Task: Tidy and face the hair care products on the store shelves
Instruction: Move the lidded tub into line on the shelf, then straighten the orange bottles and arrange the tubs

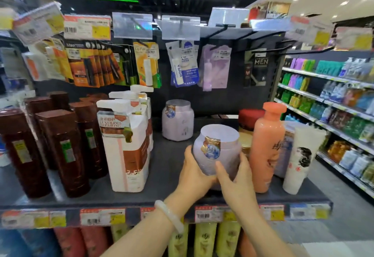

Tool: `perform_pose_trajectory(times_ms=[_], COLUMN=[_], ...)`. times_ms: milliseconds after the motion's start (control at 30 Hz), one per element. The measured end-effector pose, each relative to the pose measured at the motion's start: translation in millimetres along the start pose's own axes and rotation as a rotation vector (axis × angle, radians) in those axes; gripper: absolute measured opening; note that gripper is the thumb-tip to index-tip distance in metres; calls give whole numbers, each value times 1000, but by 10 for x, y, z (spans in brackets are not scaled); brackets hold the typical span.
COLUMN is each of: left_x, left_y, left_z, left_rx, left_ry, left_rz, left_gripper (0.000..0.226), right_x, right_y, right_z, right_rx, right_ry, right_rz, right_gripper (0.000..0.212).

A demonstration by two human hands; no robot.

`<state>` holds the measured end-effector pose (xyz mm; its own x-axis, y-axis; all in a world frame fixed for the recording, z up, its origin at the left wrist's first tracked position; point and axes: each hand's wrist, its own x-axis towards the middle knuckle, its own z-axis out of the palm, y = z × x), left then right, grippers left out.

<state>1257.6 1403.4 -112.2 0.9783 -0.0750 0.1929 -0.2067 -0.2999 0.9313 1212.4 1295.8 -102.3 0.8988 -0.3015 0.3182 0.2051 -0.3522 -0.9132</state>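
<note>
shelf point(166, 159): two lilac jars point(216, 151), two hands point(218, 175)

Place: a shop, in the personal-care aisle.
Shelf edge: a strip of price tags point(204, 214) with barcodes and yellow patches along the dark shelf point(162, 163).
Stock: rows of matching brown bottles point(66, 151) and white pump packs point(127, 143).
Hooks: carded lip balms point(182, 68) hanging from pegs under clear label holders point(132, 25).
Next aisle: long shelves point(327, 113) packed with coloured bottles.
</note>
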Motion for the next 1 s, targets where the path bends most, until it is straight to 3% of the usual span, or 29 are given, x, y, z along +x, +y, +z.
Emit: perform_pose_trajectory(times_ms=[167,367,567,733,1000], left_x=[-39,128,400,543,662], left_y=[-32,-170,-235,-207,-286], left_z=[-180,-595,-577,-547,-545], left_rx=[51,135,180,97,58], left_ry=[99,174,218,243,215], left_rz=[33,25,-47,-13,14], left_gripper=[95,99,112,94,90], right_x=[59,324,636,819,946], right_y=[71,18,4,55,162], right_z=[3,316,581,707,798], right_rx=[1,-108,-17,10,28], right_ry=[-86,-236,-219,-207,-174], right_rz=[19,-61,-14,-12,-17], right_gripper=[57,62,66,67,66])
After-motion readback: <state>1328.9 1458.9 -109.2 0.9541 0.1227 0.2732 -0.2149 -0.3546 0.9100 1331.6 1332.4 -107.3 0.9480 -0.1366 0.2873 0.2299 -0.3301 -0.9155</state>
